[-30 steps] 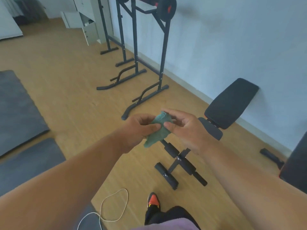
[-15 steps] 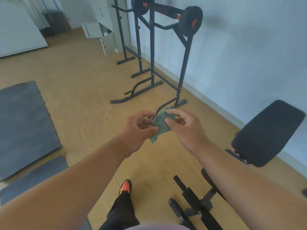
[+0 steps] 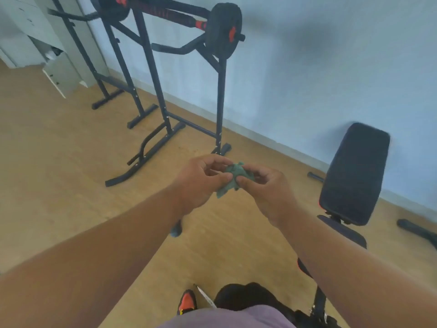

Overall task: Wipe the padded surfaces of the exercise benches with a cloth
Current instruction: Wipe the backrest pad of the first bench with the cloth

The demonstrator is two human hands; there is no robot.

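Together, left hand (image 3: 201,183) and right hand (image 3: 264,188) — arms outstretched — pinch the bunched green cloth (image 3: 233,177) between fingertips.

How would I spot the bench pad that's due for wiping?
Find the pale blue wall on the right; past the barbell rack, a bench stands on the wooden floor. Its backrest pad is the tilted, rounded black cushion, the only padded slab among bare metal tubes.

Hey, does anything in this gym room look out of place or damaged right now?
Nothing looks damaged or spilled. One small oddity: the grey cabinet in the far left corner has a door hanging open. Otherwise the barbell rack and bench backrest stand upright, and both hands, left and right, hold the green cloth.
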